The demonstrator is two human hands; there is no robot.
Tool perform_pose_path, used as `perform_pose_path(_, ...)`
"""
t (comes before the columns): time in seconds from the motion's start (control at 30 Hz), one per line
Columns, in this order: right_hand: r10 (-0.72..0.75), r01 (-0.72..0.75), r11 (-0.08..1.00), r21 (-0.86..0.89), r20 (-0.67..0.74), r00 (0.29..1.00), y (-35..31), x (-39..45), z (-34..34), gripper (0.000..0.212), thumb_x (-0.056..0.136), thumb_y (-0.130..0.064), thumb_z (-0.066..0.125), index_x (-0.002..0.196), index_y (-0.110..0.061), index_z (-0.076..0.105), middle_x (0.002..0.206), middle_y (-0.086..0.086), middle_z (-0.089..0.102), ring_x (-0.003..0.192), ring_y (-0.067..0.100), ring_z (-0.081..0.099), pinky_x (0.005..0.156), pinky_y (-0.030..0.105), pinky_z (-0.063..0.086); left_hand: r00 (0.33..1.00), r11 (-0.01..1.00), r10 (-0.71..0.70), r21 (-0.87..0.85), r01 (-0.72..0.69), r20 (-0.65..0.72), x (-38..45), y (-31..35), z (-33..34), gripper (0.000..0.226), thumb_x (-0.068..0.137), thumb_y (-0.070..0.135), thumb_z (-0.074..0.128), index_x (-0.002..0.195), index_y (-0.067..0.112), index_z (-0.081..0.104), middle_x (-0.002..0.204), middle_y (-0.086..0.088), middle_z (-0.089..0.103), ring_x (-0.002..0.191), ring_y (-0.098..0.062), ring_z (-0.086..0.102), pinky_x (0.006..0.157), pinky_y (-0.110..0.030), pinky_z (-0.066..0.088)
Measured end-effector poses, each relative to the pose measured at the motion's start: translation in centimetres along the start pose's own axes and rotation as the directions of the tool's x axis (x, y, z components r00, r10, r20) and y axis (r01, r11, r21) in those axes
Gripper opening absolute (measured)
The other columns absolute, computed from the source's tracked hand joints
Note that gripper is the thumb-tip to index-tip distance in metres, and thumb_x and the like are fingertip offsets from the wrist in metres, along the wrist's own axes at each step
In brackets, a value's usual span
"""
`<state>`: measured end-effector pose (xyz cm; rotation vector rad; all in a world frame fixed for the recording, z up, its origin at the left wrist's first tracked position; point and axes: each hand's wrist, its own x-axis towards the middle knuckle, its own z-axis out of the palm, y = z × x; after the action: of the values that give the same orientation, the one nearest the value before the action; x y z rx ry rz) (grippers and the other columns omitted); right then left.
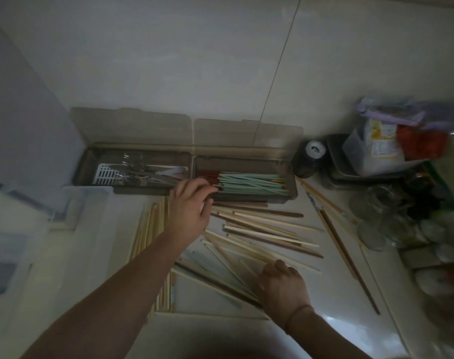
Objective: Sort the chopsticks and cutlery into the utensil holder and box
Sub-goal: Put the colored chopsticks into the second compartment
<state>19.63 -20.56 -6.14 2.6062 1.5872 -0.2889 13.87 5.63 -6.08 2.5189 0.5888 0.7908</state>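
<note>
A brown two-compartment utensil box stands open against the wall. Its right compartment holds pale green chopsticks and some red ones; its left compartment holds metal cutlery. My left hand reaches over the box's front edge, its fingertips at the ends of the green chopsticks. Whether it holds one is unclear. Loose wooden chopsticks lie scattered on the counter. My right hand rests on that pile with curled fingers on several sticks.
A clear lidded plastic box sits at the left. Long dark chopsticks lie at the right. Glass jars, a dark bottle and a tray with plastic bags crowd the right side of the counter.
</note>
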Motion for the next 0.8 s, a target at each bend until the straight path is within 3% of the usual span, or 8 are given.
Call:
perform_pose_path(0.13,0.026,-0.022,0.991,0.128,-0.031,0.999,0.4,0.0,-0.8,0.013,0.065,-0.038,0.073,0.063,-0.029,0.065,0.067,-0.01,0.059,0.067,0.017,0.06,0.044,0.027,0.046,0.984,0.991,0.136,-0.022,-0.134,0.12,-4.2,-1.2,-0.7,0.02,0.088,0.017,0.057,0.104,0.018,0.07,0.105,0.0,0.059,0.103,-0.024,0.05,0.088,-0.037,0.04)
perform_pose_path(0.23,0.101,-0.098,0.947,0.305,0.006,0.995,0.8,0.7,-2.5,0.005,0.088,-0.031,0.052,0.088,-0.03,0.058,0.072,-0.007,0.06,0.062,0.016,0.056,0.049,0.024,0.04,0.942,0.971,0.239,-0.031,-0.238,0.234,-6.3,-2.0,-1.3,0.018,0.09,0.028,0.055,0.099,0.023,0.069,0.1,0.005,0.06,0.099,-0.02,0.052,0.084,-0.038,0.039)
perform_pose_path(0.3,0.161,-0.177,0.869,0.463,0.074,0.984,1.2,2.2,-4.1,0.008,0.097,-0.028,0.041,0.102,-0.031,0.046,0.074,-0.004,0.062,0.06,0.017,0.056,0.052,0.03,0.044,0.915,0.964,0.267,-0.078,-0.256,0.303,-6.9,-2.1,-1.5,0.014,0.088,0.031,0.06,0.097,0.025,0.069,0.1,0.007,0.062,0.1,-0.019,0.054,0.085,-0.038,0.04)
perform_pose_path(0.37,0.243,-0.202,0.791,0.577,0.007,0.97,1.9,4.5,-5.6,0.009,0.099,-0.027,0.038,0.104,-0.03,0.045,0.075,0.003,0.064,0.063,0.026,0.059,0.055,0.038,0.048,0.883,0.956,0.292,-0.102,-0.274,0.368,-7.2,-2.2,-1.6,0.011,0.086,0.036,0.064,0.091,0.028,0.07,0.099,0.011,0.063,0.101,-0.017,0.055,0.085,-0.038,0.04)
perform_pose_path(0.47,0.302,-0.194,0.821,0.536,-0.119,0.946,3.6,9.1,-7.2,0.023,0.1,-0.023,0.038,0.119,-0.025,0.052,0.093,0.008,0.066,0.079,0.032,0.062,0.065,0.036,0.049,0.826,0.951,0.3,-0.088,-0.295,0.478,-7.5,-2.3,-1.4,0.018,0.086,0.049,0.06,0.088,0.033,0.07,0.096,0.015,0.062,0.102,-0.012,0.051,0.086,-0.035,0.036)
perform_pose_path(0.57,0.215,-0.133,0.863,0.487,-0.117,0.969,5.1,13.6,-8.3,0.051,0.082,0.008,0.05,0.123,-0.022,0.058,0.12,0.009,0.06,0.107,0.03,0.058,0.091,0.04,0.049,0.784,0.951,0.282,-0.051,-0.306,0.553,-7.8,-2.3,-1.0,0.026,0.082,0.057,0.059,0.091,0.035,0.068,0.095,0.018,0.059,0.102,-0.011,0.05,0.088,-0.033,0.033)
perform_pose_path(0.67,0.086,-0.066,0.942,0.328,-0.046,0.995,5.8,16.8,-8.5,0.062,0.065,0.017,0.056,0.117,-0.017,0.063,0.12,0.01,0.059,0.114,0.031,0.051,0.098,0.036,0.043,0.766,0.942,0.297,-0.046,-0.331,0.57,-7.9,-2.0,-0.7,0.023,0.081,0.055,0.059,0.087,0.034,0.066,0.09,0.018,0.058,0.1,-0.011,0.05,0.087,-0.032,0.033)
perform_pose_path(0.8,0.024,-0.029,0.951,0.308,0.022,0.999,5.5,18.7,-8.0,0.052,0.068,0.017,0.056,0.109,-0.014,0.066,0.115,0.011,0.061,0.112,0.03,0.053,0.1,0.032,0.041,0.774,0.929,0.338,-0.058,-0.365,0.535,-8.0,-1.6,-0.6,0.011,0.083,0.043,0.06,0.082,0.032,0.061,0.086,0.016,0.055,0.095,-0.011,0.05,0.084,-0.031,0.034)
